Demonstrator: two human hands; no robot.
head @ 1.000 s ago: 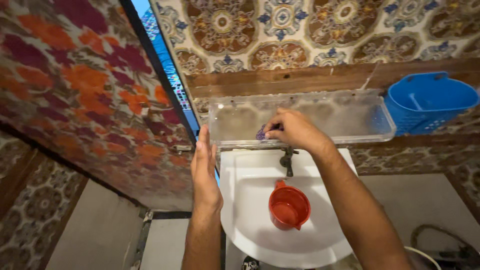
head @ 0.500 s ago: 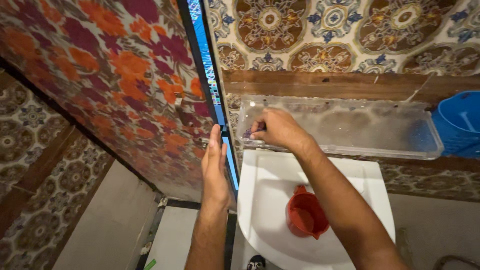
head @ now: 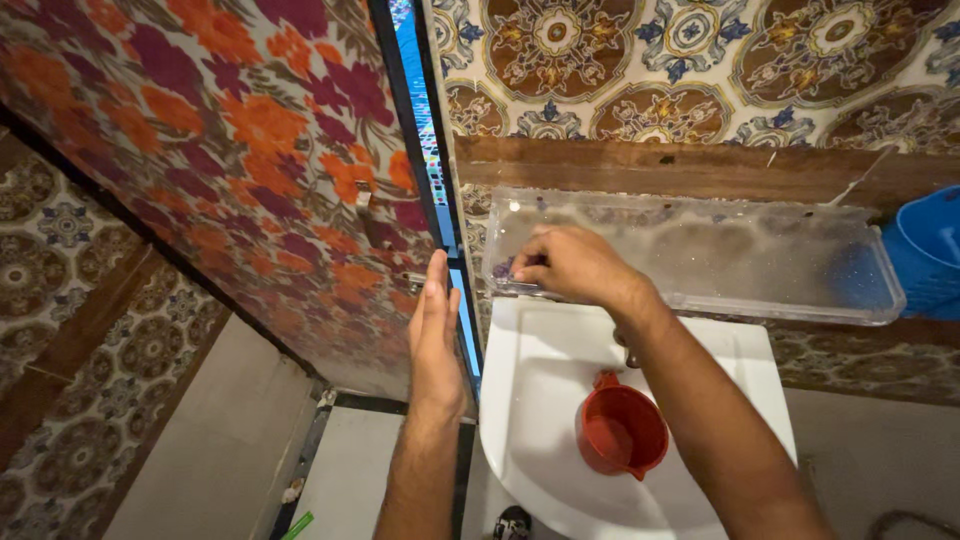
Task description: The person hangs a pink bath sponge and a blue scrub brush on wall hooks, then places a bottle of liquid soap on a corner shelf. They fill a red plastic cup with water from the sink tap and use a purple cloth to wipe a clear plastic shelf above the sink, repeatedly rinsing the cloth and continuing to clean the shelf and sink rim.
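My right hand (head: 572, 265) rests inside the left end of a clear plastic wall shelf (head: 760, 290), fingers closed on a small purple scrub pad (head: 503, 267) that is mostly hidden under them. My left hand (head: 436, 330) is held flat and upright, fingers straight together, just left of the shelf's corner and beside the door edge; it holds nothing. Below the shelf is a white washbasin (head: 530, 400) with a red plastic mug (head: 620, 432) in it.
A door covered in orange and red floral pattern (head: 230, 170) stands at the left. A dark tap (head: 628, 352) peeks out under my right forearm. A blue plastic basket (head: 928, 252) hangs at the right edge. Patterned tiles cover the wall.
My right hand with the pad has slid from the shelf's middle-left to its left end, while the view swung left. My left hand keeps its flat pose beside the shelf corner.
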